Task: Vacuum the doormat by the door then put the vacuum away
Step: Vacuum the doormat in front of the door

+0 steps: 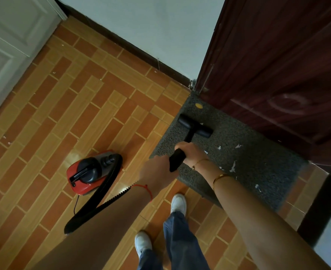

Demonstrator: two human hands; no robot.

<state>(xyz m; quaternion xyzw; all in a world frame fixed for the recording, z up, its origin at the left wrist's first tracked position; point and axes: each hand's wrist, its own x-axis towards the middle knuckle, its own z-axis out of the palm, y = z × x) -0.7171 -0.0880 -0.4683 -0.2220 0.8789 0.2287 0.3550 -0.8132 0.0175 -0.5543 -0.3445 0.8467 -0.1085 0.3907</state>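
A dark grey doormat (244, 158) lies before the dark red door (273, 71). Several white scraps (233, 167) and a yellow spot (199, 106) lie on the mat. The black floor nozzle (196, 128) rests on the mat's far left part. My right hand (190, 152) grips the black wand (177, 159) near its top. My left hand (156, 173) holds the wand just below, its fingers blurred. A red and black canister vacuum (87, 177) stands on the tiles to the left, its ribbed black hose (100, 199) looping back under my left arm.
Orange and tan floor tiles (82, 106) stretch left of the mat. A white panelled door (8, 45) stands at the far left, a pale wall with dark skirting (133, 43) behind. My two white shoes (178, 203) stand just short of the mat.
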